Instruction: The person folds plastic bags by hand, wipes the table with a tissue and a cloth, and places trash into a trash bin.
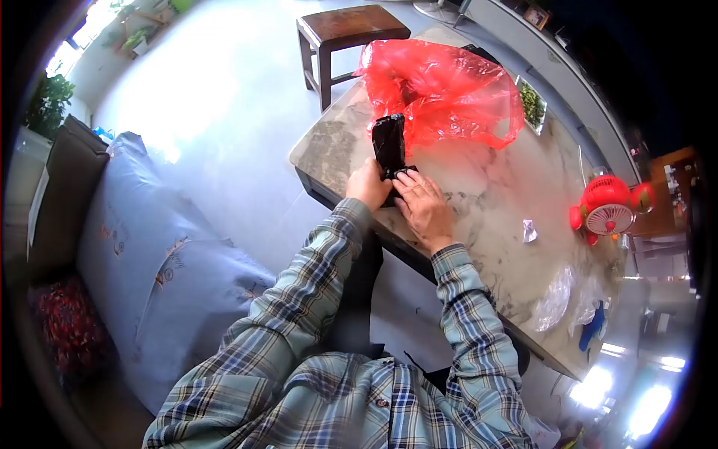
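Observation:
A glossy black object [388, 142], perhaps wrapped in thin plastic, stands tilted up near the table's front edge. Its exact kind is not clear. My left hand [366, 185] is closed around its lower left side, with the thumb toward the middle. My right hand [425, 206] lies at its lower right, fingers together and pressed onto a dark lower part. Both palms hide much of that lower part. Just behind the black object, a crumpled red plastic bag [449, 93] spreads over the table.
The marbled table [493, 202] carries a red toy-like fan [607, 206], a small white scrap [529, 230], clear plastic wrappers [557, 299] and a blue item [592, 327]. A wooden stool [355, 28] stands beyond the table. At left is a cloth-covered sofa [164, 232].

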